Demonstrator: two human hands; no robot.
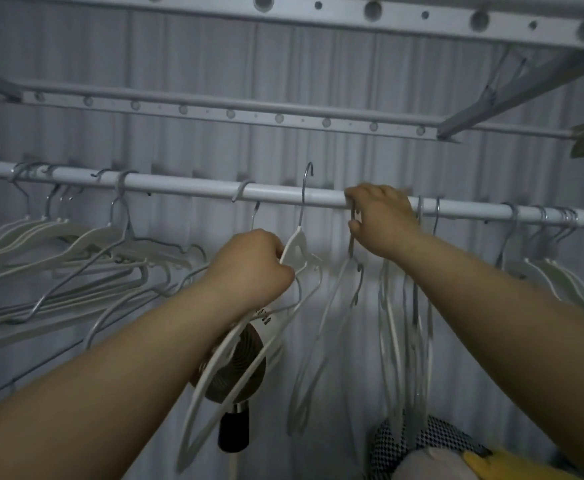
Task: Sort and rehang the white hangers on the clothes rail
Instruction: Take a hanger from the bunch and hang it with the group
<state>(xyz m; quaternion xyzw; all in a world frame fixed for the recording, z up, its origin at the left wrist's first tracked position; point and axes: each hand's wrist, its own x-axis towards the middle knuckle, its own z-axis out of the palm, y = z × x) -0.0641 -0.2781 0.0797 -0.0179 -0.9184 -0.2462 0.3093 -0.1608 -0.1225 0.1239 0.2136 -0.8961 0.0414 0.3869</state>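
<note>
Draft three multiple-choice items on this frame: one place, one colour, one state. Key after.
1. Relative to the clothes rail, where is the hook of the white hanger in the left hand?
A. hung on it
B. free, its tip above it
C. far below it

2. The clothes rail is:
A. white
B. black
C. brown

3. The right hand is:
A. open and idle
B. gripping a hanger hook at the rail
C. curled on nothing

Key:
1 B, the hook stands up past the rail, unhooked.
2 A, a pale white tube.
3 B, the fingers curl over the rail and the thumb is on the metal shaft.
</note>
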